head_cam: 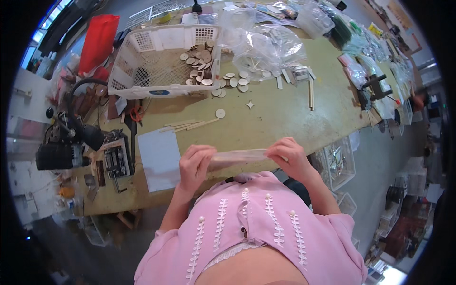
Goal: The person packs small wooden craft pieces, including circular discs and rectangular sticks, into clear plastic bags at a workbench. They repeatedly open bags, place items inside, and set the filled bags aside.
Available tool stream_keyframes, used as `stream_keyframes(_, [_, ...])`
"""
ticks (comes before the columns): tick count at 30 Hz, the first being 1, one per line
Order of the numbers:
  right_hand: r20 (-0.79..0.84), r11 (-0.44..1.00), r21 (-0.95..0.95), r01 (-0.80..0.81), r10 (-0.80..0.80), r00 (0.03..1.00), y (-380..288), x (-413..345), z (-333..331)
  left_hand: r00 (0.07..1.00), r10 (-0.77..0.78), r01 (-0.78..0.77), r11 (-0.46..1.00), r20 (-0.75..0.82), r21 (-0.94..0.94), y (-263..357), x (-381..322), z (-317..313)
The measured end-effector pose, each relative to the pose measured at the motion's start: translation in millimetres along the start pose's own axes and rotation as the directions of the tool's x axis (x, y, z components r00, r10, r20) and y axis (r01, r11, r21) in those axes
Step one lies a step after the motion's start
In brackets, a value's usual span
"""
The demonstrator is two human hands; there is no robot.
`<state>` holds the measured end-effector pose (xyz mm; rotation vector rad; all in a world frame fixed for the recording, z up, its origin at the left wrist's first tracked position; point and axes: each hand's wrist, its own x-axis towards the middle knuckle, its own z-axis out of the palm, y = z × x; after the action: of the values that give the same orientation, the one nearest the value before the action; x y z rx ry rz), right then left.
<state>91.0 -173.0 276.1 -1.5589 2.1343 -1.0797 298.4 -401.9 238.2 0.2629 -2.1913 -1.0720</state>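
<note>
Between my hands, a translucent plastic strip or narrow bag [239, 155] is stretched roughly level above the table's near edge; motion blur hides its detail. My left hand [195, 164] pinches one end, and my right hand [288, 156] pinches the other. Beside my left hand lies a white sheet of paper [159, 156]. Thin wooden sticks [190, 124] rest just beyond the sheet. Farther off are a single round wooden disc [220, 113] and a small four-pointed star piece [250, 104].
A white plastic basket [160, 91] holds many discs, with loose discs [233, 82] beside it. Clear plastic bags [260, 53] lie behind. At left stand a small bench drill [58, 153], a vise [117, 156] and orange-handled scissors [136, 113]. A clamp-like tool [377, 87] sits at right.
</note>
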Motion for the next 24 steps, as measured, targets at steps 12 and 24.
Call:
stream_keyframes(12, [0.007, 0.393, 0.892, -0.221, 0.48, 0.877, 33, -47, 12, 0.945, -0.325, 0.32, 0.884, 0.046, -0.341, 27, 1, 42])
stream_keyframes(24, [-0.458, 0.992, 0.069, 0.103, -0.061, 0.887, 18, -68, 18, 0.893, -0.019, 0.031, 0.999, 0.45, -0.019, 99, 25, 124])
